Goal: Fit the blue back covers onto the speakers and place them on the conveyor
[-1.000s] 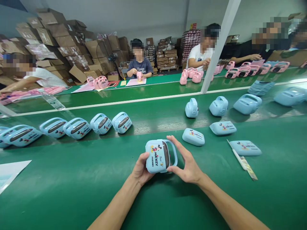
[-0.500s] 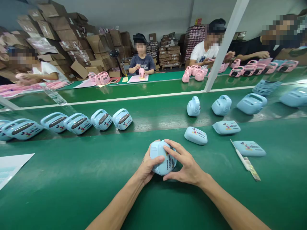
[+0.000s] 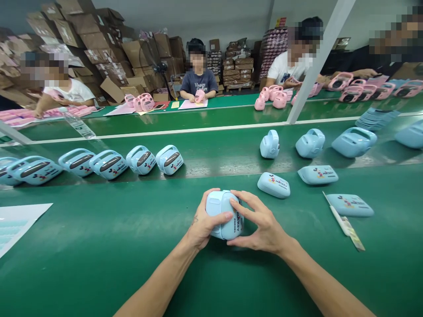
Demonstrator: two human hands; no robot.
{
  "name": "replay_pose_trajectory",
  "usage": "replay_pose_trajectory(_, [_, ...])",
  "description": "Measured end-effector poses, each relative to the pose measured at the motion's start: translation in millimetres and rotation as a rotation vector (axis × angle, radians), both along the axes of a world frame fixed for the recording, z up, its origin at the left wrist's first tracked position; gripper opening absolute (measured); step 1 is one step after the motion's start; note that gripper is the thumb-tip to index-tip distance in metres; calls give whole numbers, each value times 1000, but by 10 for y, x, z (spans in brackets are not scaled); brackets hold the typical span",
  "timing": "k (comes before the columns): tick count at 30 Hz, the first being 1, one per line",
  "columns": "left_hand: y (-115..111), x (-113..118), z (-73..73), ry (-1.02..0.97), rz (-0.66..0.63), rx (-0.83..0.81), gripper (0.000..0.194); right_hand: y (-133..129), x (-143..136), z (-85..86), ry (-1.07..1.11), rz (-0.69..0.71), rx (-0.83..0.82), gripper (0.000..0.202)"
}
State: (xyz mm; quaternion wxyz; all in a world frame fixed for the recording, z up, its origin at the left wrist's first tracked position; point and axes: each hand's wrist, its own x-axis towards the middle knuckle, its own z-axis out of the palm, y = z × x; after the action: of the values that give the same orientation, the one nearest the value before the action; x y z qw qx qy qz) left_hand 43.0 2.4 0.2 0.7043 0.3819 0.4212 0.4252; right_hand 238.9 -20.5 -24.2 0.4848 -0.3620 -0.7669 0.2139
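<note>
A light blue rounded device (image 3: pixel 216 206) with Mickey lettering is held just above the green table (image 3: pixel 99 264), near the middle of the view. My left hand (image 3: pixel 205 222) wraps its left side, thumb across the front. My right hand (image 3: pixel 261 224) grips the right side, fingers on top and thumb below. To the right lie a blue printed shell (image 3: pixel 273 185), a second shell (image 3: pixel 317 175) and a third shell (image 3: pixel 352 205). A white-handled tool (image 3: pixel 340 221) rests beside the third shell.
Several blue handled devices (image 3: pixel 109 164) stand in a row at the left; more blue units (image 3: pixel 353 142) stand at the back right. A white sheet (image 3: pixel 23 220) lies at the left edge. Across the line, people handle pink devices. A slanted white post (image 3: pixel 317 66) rises at the right.
The camera view has shifted slightly. The blue device is turned a little, with less of its lettering visible. Both hands remain on it.
</note>
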Motion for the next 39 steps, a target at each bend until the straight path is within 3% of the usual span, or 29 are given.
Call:
replay_pose_trajectory(12, [2, -11, 65, 105, -4, -10, 82, 0, -5, -39, -159, -62, 206, 96])
replay_pose_trajectory(18, [-18, 0, 145, 98, 2, -21, 81, -27, -58, -75, -160, -76, 203, 103])
replay_pose_trajectory(30, [3, -3, 110, 39, 50, -24, 76, -53, -213, -166, 58, -9, -50, 97])
replay_pose_trajectory(36, [2, 56, -49, -139, 55, -126, 71, -7, -160, -144, 128, 71, -218, 93])
replay_pose_trajectory(39, [31, 2, -123, -239, 17, -108, 77, 37, -112, -177, 328, -9, -370, 92])
